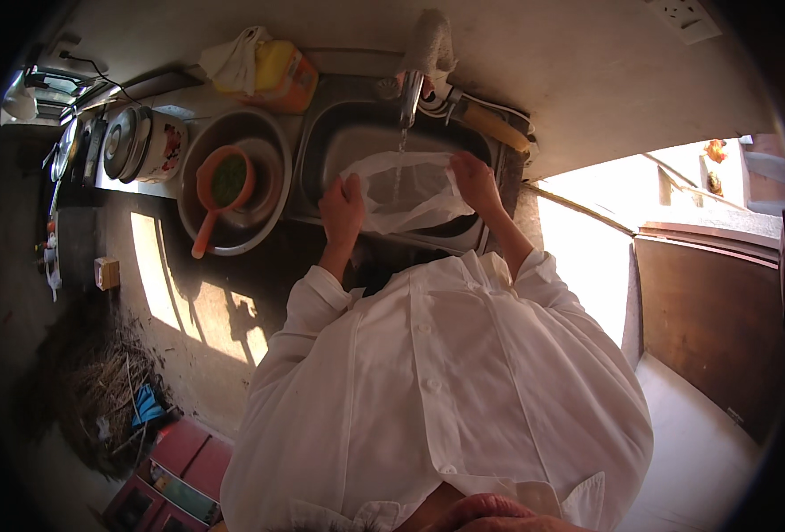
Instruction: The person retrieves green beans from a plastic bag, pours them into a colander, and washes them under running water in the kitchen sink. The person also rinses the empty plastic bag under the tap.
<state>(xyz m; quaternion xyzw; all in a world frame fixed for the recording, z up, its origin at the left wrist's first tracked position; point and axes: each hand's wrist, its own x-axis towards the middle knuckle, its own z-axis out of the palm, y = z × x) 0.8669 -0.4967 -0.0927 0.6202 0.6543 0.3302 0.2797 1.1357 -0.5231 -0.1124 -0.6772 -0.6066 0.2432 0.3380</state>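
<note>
My left hand [343, 207] and my right hand [473, 181] grip opposite sides of the rim of a thin white plastic bag [413, 216], spread wide over a metal sink [319, 143]. Water runs from the faucet [411, 100] down into the bag's mouth. A cloth hangs over the top of the faucet. Left of the sink, a large steel basin [274, 219] holds an orange dipper [201, 188] with chopped greens [229, 179] inside.
Behind the basin stands a yellow-orange container [286, 76] with a white cloth [243, 63] over it. A lidded floral pot [165, 146] is further left. A brown-handled tool [498, 126] and a white cable lie at the sink's back right.
</note>
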